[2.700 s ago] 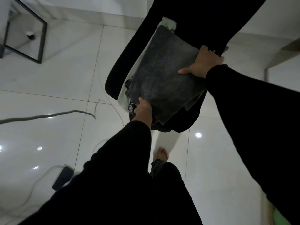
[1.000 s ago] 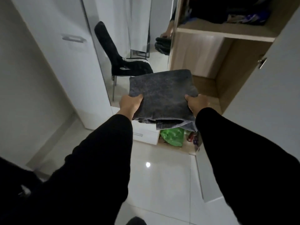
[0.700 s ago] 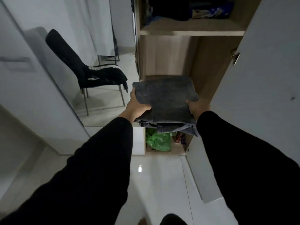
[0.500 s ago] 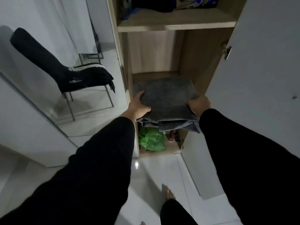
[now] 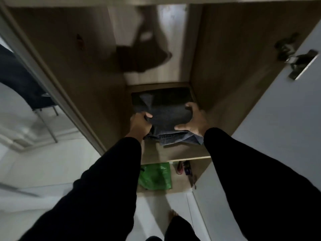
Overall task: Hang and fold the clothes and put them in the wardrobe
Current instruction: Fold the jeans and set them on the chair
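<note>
Folded stack now inside the wardrobe, both hands on it.

Nearest me, at 6 o'clock, a bare foot (image 5: pixel 172 214) shows on the pale floor. Further in, my left hand (image 5: pixel 139 125) clutches the folded clothes (image 5: pixel 166 115) at their 9 o'clock edge and my right hand (image 5: pixel 194 120) grasps the 3 o'clock edge. Half a second ago the stack hovered at the shelf's front; now it lies deeper on the wardrobe shelf (image 5: pixel 173 152), above the green bag (image 5: pixel 154 176).

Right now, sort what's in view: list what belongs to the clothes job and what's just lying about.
Job: folded dark clothes, left hand, right hand, wardrobe shelf.
Lying about: green plastic bag, chair, door hinge.
</note>
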The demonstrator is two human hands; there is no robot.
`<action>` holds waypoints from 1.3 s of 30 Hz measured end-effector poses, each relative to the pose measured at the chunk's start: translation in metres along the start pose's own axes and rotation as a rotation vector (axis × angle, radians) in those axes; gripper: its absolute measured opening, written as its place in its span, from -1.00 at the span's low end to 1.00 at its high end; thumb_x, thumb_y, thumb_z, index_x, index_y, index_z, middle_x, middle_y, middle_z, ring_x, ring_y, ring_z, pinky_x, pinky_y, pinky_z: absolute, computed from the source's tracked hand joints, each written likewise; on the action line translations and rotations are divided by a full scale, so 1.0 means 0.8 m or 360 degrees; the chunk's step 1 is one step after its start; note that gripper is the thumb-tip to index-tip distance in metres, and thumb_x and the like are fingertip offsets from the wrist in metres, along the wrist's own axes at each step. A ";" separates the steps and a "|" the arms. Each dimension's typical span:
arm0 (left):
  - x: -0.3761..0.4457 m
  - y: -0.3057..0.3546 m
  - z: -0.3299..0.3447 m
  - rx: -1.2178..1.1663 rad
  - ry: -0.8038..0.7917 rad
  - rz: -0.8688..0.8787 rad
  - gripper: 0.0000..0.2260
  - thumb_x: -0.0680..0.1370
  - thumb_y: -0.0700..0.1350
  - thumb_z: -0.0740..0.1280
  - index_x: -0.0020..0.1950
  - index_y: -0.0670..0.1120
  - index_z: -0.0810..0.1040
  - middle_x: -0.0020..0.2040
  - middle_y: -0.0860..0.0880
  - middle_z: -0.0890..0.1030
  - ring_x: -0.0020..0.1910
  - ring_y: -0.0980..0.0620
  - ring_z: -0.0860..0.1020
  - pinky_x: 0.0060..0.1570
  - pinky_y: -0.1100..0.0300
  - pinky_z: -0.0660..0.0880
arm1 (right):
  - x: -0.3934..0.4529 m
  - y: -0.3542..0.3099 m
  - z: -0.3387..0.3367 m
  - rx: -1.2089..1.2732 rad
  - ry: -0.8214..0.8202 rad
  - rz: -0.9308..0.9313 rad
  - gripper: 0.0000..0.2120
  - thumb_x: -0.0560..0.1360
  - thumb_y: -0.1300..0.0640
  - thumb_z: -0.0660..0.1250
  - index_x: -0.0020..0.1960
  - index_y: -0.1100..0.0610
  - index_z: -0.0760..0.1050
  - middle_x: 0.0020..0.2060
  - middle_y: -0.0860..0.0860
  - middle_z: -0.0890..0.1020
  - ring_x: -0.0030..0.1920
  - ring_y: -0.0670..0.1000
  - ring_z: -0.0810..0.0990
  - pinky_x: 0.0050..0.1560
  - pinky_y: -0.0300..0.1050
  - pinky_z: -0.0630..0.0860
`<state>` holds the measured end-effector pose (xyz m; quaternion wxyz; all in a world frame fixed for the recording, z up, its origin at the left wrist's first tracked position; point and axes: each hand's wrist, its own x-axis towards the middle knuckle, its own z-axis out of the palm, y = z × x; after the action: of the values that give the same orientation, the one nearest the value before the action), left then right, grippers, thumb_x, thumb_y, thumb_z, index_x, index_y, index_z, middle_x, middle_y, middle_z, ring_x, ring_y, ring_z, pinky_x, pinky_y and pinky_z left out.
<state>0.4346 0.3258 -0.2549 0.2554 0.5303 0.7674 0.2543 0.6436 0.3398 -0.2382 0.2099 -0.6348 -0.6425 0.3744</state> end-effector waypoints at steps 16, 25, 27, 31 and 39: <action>0.137 -0.064 0.087 0.0426 -0.0242 0.0107 -0.26 0.36 0.03 0.53 0.47 0.08 0.29 0.46 -0.15 0.30 0.43 -0.17 0.27 0.40 -0.07 0.26 | 0.143 0.081 0.093 -0.1329 0.0285 -0.0135 -0.43 0.57 -0.03 0.23 0.50 -0.16 0.08 0.49 0.25 0.05 0.45 0.31 0.12 0.35 0.21 0.22; 0.222 -0.052 0.129 0.0692 0.0127 0.0113 -0.66 0.63 -0.10 0.17 0.40 -0.08 0.37 0.34 -0.16 0.44 0.30 -0.16 0.43 0.23 0.01 0.39 | 0.243 0.044 0.108 -0.0850 0.0347 0.0080 -0.46 0.64 0.12 0.10 0.55 0.00 -0.01 0.47 0.24 0.13 0.38 0.27 0.29 0.28 0.11 0.33; 0.237 -0.053 0.133 0.0561 -0.0033 0.0177 -0.50 0.61 -0.12 0.20 0.53 -0.11 0.15 0.43 -0.21 0.31 0.38 -0.22 0.32 0.32 0.00 0.31 | 0.254 0.033 0.105 -0.0799 0.0294 0.0153 -0.38 0.62 0.21 0.14 0.56 -0.01 -0.09 0.49 0.24 0.02 0.43 0.28 0.21 0.31 0.12 0.32; 0.257 -0.057 0.143 0.0532 -0.0293 0.0178 -0.36 0.60 -0.16 0.17 0.57 -0.08 -0.14 0.52 -0.19 0.14 0.46 -0.22 0.20 0.39 -0.01 0.26 | 0.256 0.026 0.103 -0.0764 0.0082 0.0154 -0.21 0.58 0.27 0.20 0.55 -0.01 -0.27 0.54 0.17 -0.16 0.52 0.22 0.07 0.37 0.08 0.28; 0.177 -0.005 0.112 -0.0063 0.0041 0.0024 -0.35 0.62 -0.08 0.16 0.56 -0.03 -0.20 0.56 -0.14 0.05 0.47 -0.19 0.19 0.37 -0.08 0.26 | 0.185 -0.003 0.080 -0.0503 0.0100 0.0029 -0.35 0.63 0.05 0.11 0.57 0.01 -0.21 0.56 0.06 -0.08 0.55 0.11 -0.03 0.50 -0.02 0.05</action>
<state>0.4473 0.4691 -0.3411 0.2540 0.5277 0.7614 0.2780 0.5786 0.4703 -0.3071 0.1240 -0.6770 -0.6808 0.2506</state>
